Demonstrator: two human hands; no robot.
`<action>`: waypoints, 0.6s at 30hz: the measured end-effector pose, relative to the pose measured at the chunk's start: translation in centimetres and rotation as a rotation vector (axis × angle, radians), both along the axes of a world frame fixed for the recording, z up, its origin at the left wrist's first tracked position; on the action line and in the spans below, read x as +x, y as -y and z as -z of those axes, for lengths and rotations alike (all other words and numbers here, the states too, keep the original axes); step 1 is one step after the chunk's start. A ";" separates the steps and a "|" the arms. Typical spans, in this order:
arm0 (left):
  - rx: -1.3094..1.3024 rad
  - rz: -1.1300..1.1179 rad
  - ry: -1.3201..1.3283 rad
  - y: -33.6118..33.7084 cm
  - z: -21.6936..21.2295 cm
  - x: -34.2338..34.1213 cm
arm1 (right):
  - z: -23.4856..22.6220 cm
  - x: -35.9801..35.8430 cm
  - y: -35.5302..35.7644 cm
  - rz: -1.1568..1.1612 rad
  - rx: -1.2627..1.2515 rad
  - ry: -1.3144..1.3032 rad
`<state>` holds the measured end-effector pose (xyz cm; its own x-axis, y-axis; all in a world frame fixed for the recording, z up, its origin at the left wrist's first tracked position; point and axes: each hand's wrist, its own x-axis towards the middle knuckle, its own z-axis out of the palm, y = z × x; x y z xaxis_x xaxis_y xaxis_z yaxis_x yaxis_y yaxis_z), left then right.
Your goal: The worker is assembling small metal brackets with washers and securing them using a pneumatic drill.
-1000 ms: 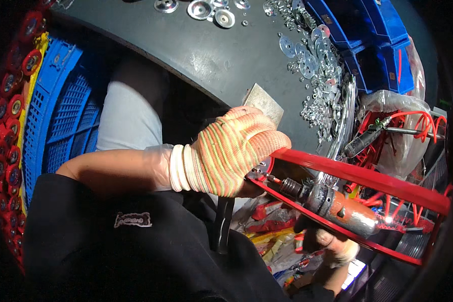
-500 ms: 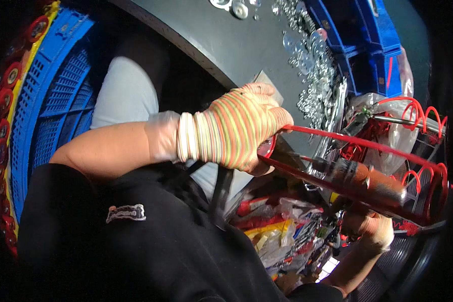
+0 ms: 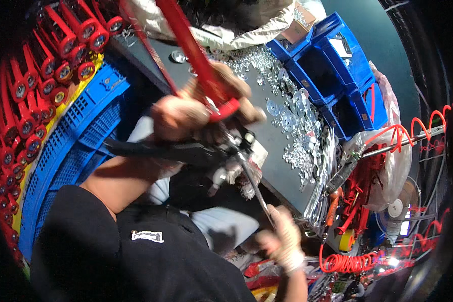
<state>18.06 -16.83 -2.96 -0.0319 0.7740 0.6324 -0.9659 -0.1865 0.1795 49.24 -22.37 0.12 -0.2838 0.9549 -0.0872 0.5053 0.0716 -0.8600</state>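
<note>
My left hand (image 3: 178, 118), smeared by motion, is wrapped around the lower end of a long red metal frame (image 3: 194, 48) that points up and away. A dark metal fixture (image 3: 231, 146) lies right below that end; whether they touch I cannot tell. From this fixture a thin metal rod (image 3: 254, 189) slants down to the right. My right hand (image 3: 284, 239), also blurred, closes around the rod's lower end. A black bar (image 3: 156, 150) runs left from the fixture, past my left forearm.
Loose washers and small metal parts (image 3: 299, 113) cover the grey bench (image 3: 287, 176). Blue bins (image 3: 332, 70) stand at its far right. Many red frames (image 3: 27, 118) fill a blue crate (image 3: 70, 146) at left. An orange-handled tool (image 3: 333, 206) and coiled red hose (image 3: 345, 262) are on the right.
The red frame has swung from pointing right to pointing up and away, carried by my left hand. My right hand has moved left onto the rod. The view has shifted too.
</note>
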 end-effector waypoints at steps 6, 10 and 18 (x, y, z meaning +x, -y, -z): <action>-0.012 0.333 -0.222 1.3 -2.4 4.5 | 2.3 -4.4 3.7 -0.194 0.000 -0.044; -0.321 0.169 -0.591 -0.8 -3.9 2.1 | 1.3 -3.0 1.1 -0.116 -0.550 -0.464; -0.165 0.272 -0.261 -3.6 -3.4 3.6 | 0.1 -5.3 0.1 0.075 -0.397 -0.307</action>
